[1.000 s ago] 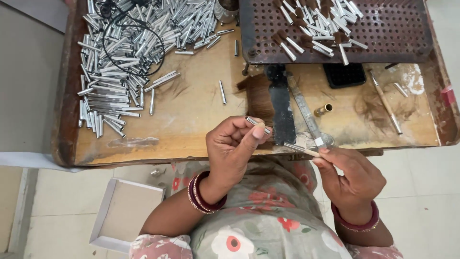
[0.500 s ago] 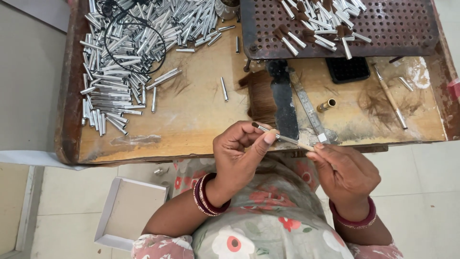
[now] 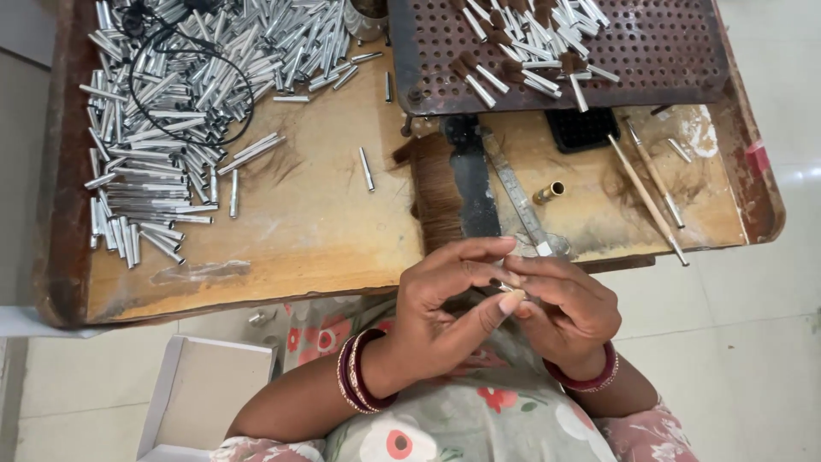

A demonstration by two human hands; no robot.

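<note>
Both hands have drawn together since the earlier frames: a second ago they were apart, the right one holding a thin stick out to the side, and now they meet just below the table's near edge. The left hand (image 3: 445,299) is raised with its palm turned toward the body, fingers curled and thumb up, pinching a small silver tube (image 3: 506,285) at its fingertips. The right hand (image 3: 564,308) curls in from the other side, its fingertips touching the same tube, so the two hands nearly close around it; whether the right hand also grips the stick cannot be told, as the fingers hide it. Bangles ring both wrists.

The tube sits in the air over the lap, just off the front rim of the wooden table (image 3: 256,274). Directly beyond the hands lie a brush tuft (image 3: 432,192), a dark blade (image 3: 470,180) and a metal ruler (image 3: 517,192), all close to the fingers. Right of these is a brass ferrule (image 3: 549,192), and farther right two thin sticks (image 3: 650,201) lie aslant. A big heap of silver tubes (image 3: 162,128) with a black cord (image 3: 197,77) over it fills the far left, well apart from the hands. A perforated tray (image 3: 667,68) at the far edge carries finished pieces. Bare tabletop lies between the heap and the blade. A white box (image 3: 205,393) stands on the floor to the left.
</note>
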